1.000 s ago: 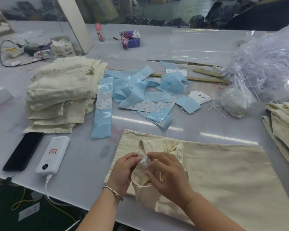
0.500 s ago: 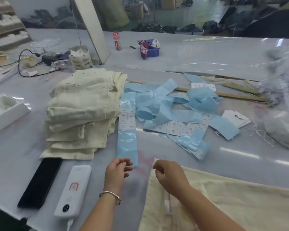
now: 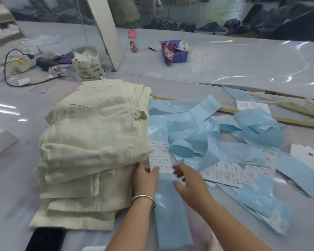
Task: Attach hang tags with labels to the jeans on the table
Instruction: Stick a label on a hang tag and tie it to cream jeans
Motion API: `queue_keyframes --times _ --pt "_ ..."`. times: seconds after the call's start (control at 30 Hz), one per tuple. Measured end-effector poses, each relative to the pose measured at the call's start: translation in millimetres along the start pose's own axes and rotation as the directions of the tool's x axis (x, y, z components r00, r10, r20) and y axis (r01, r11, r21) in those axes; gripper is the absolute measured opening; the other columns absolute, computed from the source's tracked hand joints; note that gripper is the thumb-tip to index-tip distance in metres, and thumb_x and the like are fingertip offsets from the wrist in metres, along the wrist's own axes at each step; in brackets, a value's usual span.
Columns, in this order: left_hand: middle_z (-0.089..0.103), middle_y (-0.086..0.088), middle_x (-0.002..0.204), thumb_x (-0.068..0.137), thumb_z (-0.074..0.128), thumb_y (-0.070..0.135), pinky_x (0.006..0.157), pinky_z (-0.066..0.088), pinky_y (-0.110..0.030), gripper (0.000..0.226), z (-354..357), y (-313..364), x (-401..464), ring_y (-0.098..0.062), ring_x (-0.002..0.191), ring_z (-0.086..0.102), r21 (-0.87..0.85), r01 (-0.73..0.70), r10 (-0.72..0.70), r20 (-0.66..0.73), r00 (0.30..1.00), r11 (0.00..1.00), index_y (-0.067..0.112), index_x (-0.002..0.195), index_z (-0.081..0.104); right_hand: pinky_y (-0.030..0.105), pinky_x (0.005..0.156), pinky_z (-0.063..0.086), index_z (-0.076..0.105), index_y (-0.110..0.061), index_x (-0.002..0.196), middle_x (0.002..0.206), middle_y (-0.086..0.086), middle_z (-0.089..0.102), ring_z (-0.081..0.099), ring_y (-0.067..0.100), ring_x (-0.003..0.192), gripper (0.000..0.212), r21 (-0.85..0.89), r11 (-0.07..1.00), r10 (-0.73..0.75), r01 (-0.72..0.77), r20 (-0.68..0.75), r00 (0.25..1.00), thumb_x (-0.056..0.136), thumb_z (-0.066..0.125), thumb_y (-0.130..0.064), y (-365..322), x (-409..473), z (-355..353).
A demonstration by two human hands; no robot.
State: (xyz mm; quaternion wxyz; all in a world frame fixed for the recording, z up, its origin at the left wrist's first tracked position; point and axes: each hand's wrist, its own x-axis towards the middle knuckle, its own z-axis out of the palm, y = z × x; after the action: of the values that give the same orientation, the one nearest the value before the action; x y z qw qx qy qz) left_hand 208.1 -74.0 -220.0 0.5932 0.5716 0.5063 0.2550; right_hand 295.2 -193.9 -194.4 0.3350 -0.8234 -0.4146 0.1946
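Glossy pale grey sheeting covers the table (image 3: 243,66), which runs far back to a dim room edged with dark heaps of cloth. Cream jeans (image 3: 91,142) sit folded in a tall stack on the near left. Just beside the stack lies a long blue backing strip (image 3: 170,211) carrying white printed labels (image 3: 161,160), and both hands meet at those labels. The left hand (image 3: 145,178), a silver bangle (image 3: 143,197) on its wrist, lies with its thumb pressed on the label sheet's left edge, fingers against the stack. The right hand (image 3: 188,182) hovers with loosely curled fingers at the sheet's right edge; whether it pinches anything I cannot tell. More blue strips (image 3: 225,134) and label sheets tangle to the right, with white hang tags (image 3: 310,156) at the far right edge. Farther back stand a pink-capped bottle (image 3: 133,41), a purple tray (image 3: 178,55), a wooden stick (image 3: 288,120) and cables (image 3: 7,69). A black phone (image 3: 45,240) lies at the near edge.
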Motion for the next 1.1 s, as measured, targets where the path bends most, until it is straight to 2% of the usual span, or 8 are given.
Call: queue_keyframes --times 0.1,0.23,0.33,0.47,0.57,0.73,0.87,1.1 --pt "0.075 -0.007 0.087 0.062 0.064 0.015 0.075 0.053 -0.036 0.036 4.3 3.1 8.9 -0.023 0.078 0.069 -0.172 0.113 -0.096 0.102 0.990 0.979 0.015 0.097 0.066 0.022 0.099 0.035 0.056 -0.016 0.126 0.124 -0.001 0.054 0.047 0.016 0.115 0.041 -0.085 0.987 -0.139 0.136 -0.027 0.990 0.086 0.066 -0.014 -6.2 25.3 2.3" --pt "0.075 -0.010 0.095 0.077 0.047 -0.009 0.067 0.057 -0.027 0.040 2.4 3.8 21.0 -0.018 0.081 0.072 -0.422 0.257 -0.113 0.336 0.935 0.869 0.011 0.092 0.077 0.033 0.104 0.034 0.059 -0.016 0.128 0.130 0.000 0.053 0.044 0.021 0.121 0.042 -0.196 0.962 -0.207 0.190 -0.072 0.976 0.088 0.065 -0.025 -15.1 51.6 2.1" --pt "0.073 -0.007 0.086 0.080 0.036 -0.016 0.063 0.055 -0.023 0.050 0.2 4.1 24.4 -0.014 0.072 0.069 -0.468 0.318 -0.122 0.402 0.908 0.824 0.012 0.080 0.077 0.035 0.099 0.034 0.063 -0.019 0.124 0.125 -0.003 0.057 0.046 0.021 0.119 0.037 -0.238 0.957 -0.191 0.165 -0.089 0.978 0.088 0.065 -0.028 -15.9 63.2 1.9" --pt "0.071 -0.013 0.087 0.080 0.043 -0.006 0.069 0.055 -0.029 0.036 -3.2 7.8 24.4 -0.020 0.075 0.068 -0.516 0.378 -0.116 0.469 0.876 0.769 0.008 0.079 0.077 0.035 0.087 0.035 0.070 -0.021 0.103 0.106 -0.007 0.063 0.051 0.020 0.105 0.019 -0.220 0.960 -0.206 0.174 -0.132 0.970 0.086 0.068 -0.028 -15.9 67.3 3.0" --pt "0.074 -0.008 0.086 0.082 0.060 0.018 0.065 0.056 -0.025 0.020 -4.6 10.0 22.5 -0.015 0.075 0.070 -0.499 0.337 -0.092 0.453 0.887 0.798 0.013 0.080 0.079 0.036 0.081 0.037 0.071 -0.021 0.091 0.094 -0.008 0.064 0.053 0.019 0.096 0.011 -0.198 0.956 -0.251 0.216 -0.173 0.953 0.082 0.074 -0.026 -18.2 66.9 2.3" --pt "0.075 -0.004 0.086 0.079 0.065 0.042 0.063 0.055 -0.023 0.026 -2.7 8.3 22.5 -0.012 0.075 0.071 -0.461 0.286 -0.110 0.372 0.922 0.840 0.021 0.081 0.080 0.043 0.073 0.046 0.074 -0.018 0.078 0.082 -0.005 0.065 0.056 0.023 0.083 0.010 -0.181 0.940 -0.326 0.290 -0.225 0.918 0.073 0.082 -0.016 -20.8 67.2 -0.4" --pt "0.075 -0.005 0.093 0.090 0.062 0.030 0.075 0.052 -0.030 0.021 -0.9 9.0 22.1 -0.013 0.078 0.070 -0.460 0.317 -0.170 0.332 0.928 0.829 0.020 0.086 0.079 0.045 0.069 0.048 0.074 -0.018 0.071 0.080 -0.002 0.065 0.058 0.027 0.079 0.015 -0.189 0.928 -0.360 0.322 -0.230 0.904 0.066 0.085 -0.008 -21.7 63.6 -1.7" --pt "0.076 -0.008 0.094 0.088 0.062 0.016 0.060 0.054 -0.026 0.017 1.6 17.5 20.9 -0.019 0.077 0.073 -0.468 0.360 -0.272 0.247 0.930 0.807 0.009 0.098 0.074 0.038 0.089 0.044 0.073 -0.023 0.067 0.106 -0.004 0.064 0.055 0.020 0.106 0.014 -0.084 0.934 -0.355 0.347 -0.102 0.929 0.070 0.083 -0.014 -40.0 21.6 -22.3"
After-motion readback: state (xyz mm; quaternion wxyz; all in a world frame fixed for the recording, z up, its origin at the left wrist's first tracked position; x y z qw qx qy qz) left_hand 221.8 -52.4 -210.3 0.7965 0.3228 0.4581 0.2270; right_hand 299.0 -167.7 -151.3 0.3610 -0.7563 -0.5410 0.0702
